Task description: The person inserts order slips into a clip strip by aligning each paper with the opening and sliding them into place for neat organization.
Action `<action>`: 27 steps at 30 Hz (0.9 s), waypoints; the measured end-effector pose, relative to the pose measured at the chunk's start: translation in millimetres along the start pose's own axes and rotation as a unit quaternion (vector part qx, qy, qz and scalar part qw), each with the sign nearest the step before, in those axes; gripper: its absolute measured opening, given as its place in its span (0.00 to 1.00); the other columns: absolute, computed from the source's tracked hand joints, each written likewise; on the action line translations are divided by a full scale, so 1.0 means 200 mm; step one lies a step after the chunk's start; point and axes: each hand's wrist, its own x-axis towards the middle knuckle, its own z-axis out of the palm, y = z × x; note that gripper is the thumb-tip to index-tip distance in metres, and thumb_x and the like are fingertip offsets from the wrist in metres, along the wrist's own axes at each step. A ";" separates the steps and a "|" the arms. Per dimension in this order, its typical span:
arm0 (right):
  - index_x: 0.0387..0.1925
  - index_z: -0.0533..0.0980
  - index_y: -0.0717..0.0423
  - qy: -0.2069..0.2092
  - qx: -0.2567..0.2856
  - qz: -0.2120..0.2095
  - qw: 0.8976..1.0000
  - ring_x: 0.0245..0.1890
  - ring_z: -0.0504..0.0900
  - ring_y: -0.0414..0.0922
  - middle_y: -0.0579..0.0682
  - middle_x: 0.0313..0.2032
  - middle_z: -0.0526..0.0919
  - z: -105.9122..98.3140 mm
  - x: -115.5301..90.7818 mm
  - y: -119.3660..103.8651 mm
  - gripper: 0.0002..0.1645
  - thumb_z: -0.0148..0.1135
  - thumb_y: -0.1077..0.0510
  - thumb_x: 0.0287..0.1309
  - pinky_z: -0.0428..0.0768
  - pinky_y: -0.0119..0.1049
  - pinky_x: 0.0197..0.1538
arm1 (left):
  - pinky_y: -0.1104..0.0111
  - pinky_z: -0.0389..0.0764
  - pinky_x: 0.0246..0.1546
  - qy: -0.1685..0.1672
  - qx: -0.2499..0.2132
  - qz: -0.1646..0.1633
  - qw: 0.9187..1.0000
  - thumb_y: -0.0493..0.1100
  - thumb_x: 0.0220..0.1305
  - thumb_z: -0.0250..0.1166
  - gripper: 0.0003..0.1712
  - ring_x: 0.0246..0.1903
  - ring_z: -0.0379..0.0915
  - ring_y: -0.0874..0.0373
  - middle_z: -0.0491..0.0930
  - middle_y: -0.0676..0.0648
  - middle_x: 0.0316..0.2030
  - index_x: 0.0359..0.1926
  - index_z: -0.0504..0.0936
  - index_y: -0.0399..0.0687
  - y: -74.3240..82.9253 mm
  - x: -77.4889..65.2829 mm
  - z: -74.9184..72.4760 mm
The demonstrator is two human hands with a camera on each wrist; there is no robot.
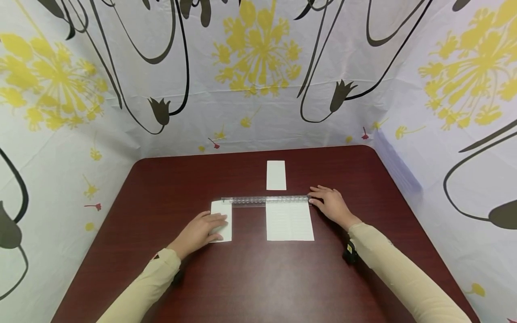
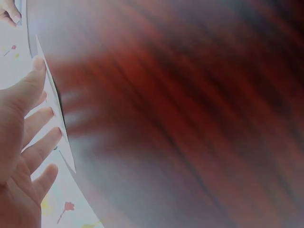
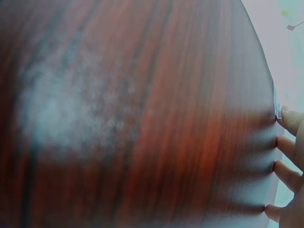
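In the head view, my left hand (image 1: 202,229) rests on a narrow white paper piece (image 1: 221,208), fingers spread. The left wrist view shows its thumb and fingertips against the paper's face (image 2: 58,116). A long clear plastic strip (image 1: 250,201), ruler-like, lies across the table from this paper to my right hand (image 1: 332,205). That hand's thumb touches the strip's right end, and the other fingers are spread with their tips on the table. Below the strip lies a white lined sheet (image 1: 289,222), its top edge under the plastic.
A small white paper rectangle (image 1: 276,175) lies beyond the strip. The dark red wooden table (image 1: 258,278) has rounded far corners. White cloth (image 1: 258,121) with yellow and grey plant prints hangs around its back and sides.
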 end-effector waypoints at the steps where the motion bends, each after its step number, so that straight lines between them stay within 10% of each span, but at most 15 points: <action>1: 0.60 0.78 0.56 0.000 0.000 0.000 1.000 0.72 0.66 0.59 0.56 0.66 0.75 0.00 0.00 0.00 0.23 0.60 0.51 0.67 0.57 0.70 0.70 | 0.50 0.70 0.67 0.000 0.000 0.001 1.000 0.54 0.61 0.68 0.25 0.64 0.74 0.54 0.79 0.50 0.63 0.58 0.83 0.51 0.00 0.00 0.00; 27: 0.60 0.78 0.56 0.000 0.003 -0.003 1.000 0.72 0.66 0.59 0.57 0.66 0.75 0.00 0.00 0.00 0.24 0.60 0.51 0.67 0.57 0.69 0.70 | 0.50 0.70 0.68 -0.005 -0.008 0.010 1.000 0.55 0.61 0.68 0.26 0.65 0.73 0.54 0.79 0.50 0.62 0.58 0.82 0.52 0.01 0.04 0.02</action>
